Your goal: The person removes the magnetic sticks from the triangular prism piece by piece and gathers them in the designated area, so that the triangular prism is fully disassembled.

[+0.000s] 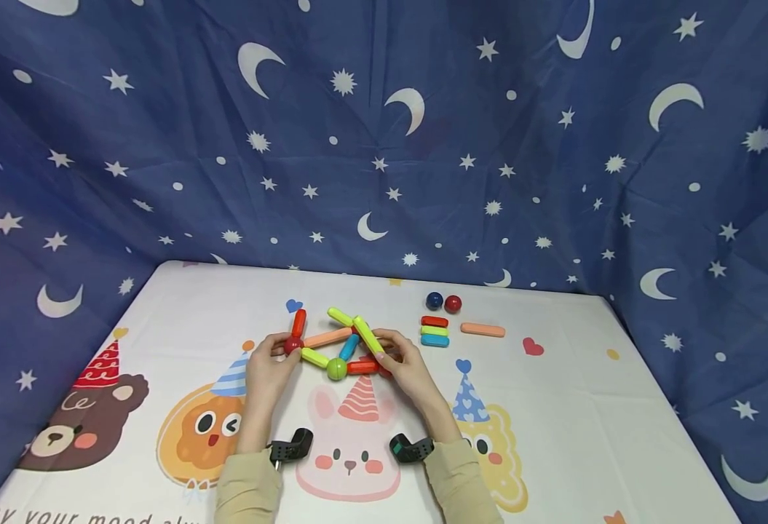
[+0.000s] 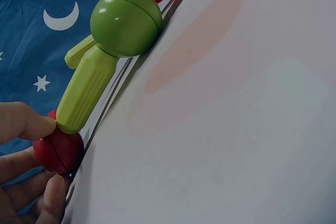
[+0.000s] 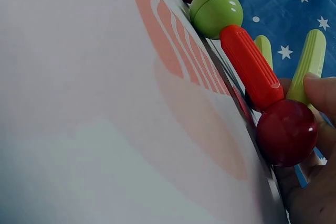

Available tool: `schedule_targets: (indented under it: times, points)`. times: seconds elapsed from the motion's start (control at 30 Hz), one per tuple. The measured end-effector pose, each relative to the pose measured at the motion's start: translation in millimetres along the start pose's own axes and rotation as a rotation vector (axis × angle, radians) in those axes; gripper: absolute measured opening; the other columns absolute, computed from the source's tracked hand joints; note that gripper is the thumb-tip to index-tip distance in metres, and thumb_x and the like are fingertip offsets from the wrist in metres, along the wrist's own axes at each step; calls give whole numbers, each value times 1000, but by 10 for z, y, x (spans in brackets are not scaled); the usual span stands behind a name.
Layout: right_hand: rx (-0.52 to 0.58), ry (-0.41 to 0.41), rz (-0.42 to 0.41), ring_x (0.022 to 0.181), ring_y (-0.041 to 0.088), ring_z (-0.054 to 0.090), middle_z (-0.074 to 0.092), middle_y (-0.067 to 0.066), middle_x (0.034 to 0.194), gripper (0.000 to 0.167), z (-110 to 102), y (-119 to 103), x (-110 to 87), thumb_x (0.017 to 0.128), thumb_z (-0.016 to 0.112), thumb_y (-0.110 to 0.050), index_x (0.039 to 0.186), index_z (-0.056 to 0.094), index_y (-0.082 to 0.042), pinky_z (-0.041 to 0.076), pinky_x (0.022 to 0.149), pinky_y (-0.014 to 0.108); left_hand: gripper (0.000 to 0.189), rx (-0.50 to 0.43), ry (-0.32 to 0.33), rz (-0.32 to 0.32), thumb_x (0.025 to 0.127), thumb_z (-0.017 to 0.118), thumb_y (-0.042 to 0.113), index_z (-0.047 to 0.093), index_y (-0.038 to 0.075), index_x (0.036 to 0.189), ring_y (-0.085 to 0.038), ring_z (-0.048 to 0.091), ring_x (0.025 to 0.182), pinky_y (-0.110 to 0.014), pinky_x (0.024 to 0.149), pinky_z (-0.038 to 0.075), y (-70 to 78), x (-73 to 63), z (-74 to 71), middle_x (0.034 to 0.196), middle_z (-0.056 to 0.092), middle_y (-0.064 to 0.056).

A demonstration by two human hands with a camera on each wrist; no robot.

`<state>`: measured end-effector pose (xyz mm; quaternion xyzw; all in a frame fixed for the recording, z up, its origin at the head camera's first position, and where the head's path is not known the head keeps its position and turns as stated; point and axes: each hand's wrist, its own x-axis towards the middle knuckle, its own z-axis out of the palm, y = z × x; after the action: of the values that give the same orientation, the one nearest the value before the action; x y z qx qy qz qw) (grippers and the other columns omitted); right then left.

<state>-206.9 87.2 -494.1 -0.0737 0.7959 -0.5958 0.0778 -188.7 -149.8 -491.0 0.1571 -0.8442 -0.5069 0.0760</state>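
My left hand [image 1: 267, 378] holds a red ball [image 2: 59, 151] at the left corner of a frame of magnetic rods and balls. From that ball a yellow-green rod [image 1: 315, 357] runs to a green ball [image 1: 336, 369], then a red rod [image 3: 251, 66] runs on to another red ball [image 3: 286, 132]. At this right corner my right hand [image 1: 408, 362] pinches a raised yellow-green rod [image 1: 367, 335] whose lower end meets the ball. A blue rod [image 1: 349, 347] and an orange rod [image 1: 327, 338] form inner and back sides. Another red rod [image 1: 299, 323] points away from the left corner.
Right of the frame lie short red [image 1: 434, 321], yellow-green [image 1: 434, 331] and blue rods [image 1: 434, 340] in a stack-like row. Beside them is a long orange rod [image 1: 483, 330]. Behind sit a dark blue ball [image 1: 434, 300] and a loose red ball [image 1: 453, 304]. A starry curtain [image 1: 384, 145] hangs behind.
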Motion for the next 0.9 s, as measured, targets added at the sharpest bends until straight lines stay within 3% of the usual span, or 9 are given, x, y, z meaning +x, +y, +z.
schedule_targets:
  times: [0.2, 0.33, 0.5, 0.67, 0.9]
  points:
    - [-53, 10, 31, 102, 21, 47, 59, 8, 118, 38, -4, -18, -10, 95, 54, -9, 131, 58, -18, 47, 83, 26, 37, 2, -1, 0, 86, 64, 12, 61, 1, 121, -31, 59, 101, -28, 77, 42, 4, -5, -3, 113, 64, -21]
    - [-39, 14, 54, 103, 21, 49, 57, 10, 116, 38, -9, -16, -17, 96, 53, -9, 132, 57, -16, 52, 82, 26, 37, 4, -5, 3, 86, 64, 12, 61, 1, 121, -31, 59, 101, -29, 77, 41, 6, -1, -1, 113, 64, -21]
    - [-50, 28, 33, 100, 20, 49, 57, 11, 110, 36, -9, 11, -1, 95, 55, -7, 130, 58, -13, 51, 81, 23, 37, 3, -5, 0, 86, 65, 12, 60, 1, 122, -31, 59, 101, -27, 76, 41, 1, 3, 0, 113, 64, -21]
    - [-76, 57, 12, 99, 20, 50, 59, 13, 108, 35, -11, 15, 5, 94, 56, -4, 129, 58, -7, 46, 88, 31, 37, 2, -7, -5, 87, 65, 13, 60, 2, 122, -31, 59, 101, -26, 75, 42, -7, 9, 5, 113, 63, -21]
    - [-68, 69, -24, 98, 23, 51, 60, 19, 107, 34, -36, -336, -164, 93, 53, 2, 126, 58, 1, 45, 95, 39, 37, 12, -8, -7, 87, 64, 13, 60, 2, 122, -31, 59, 102, -28, 77, 41, 3, 4, 3, 115, 64, -21]
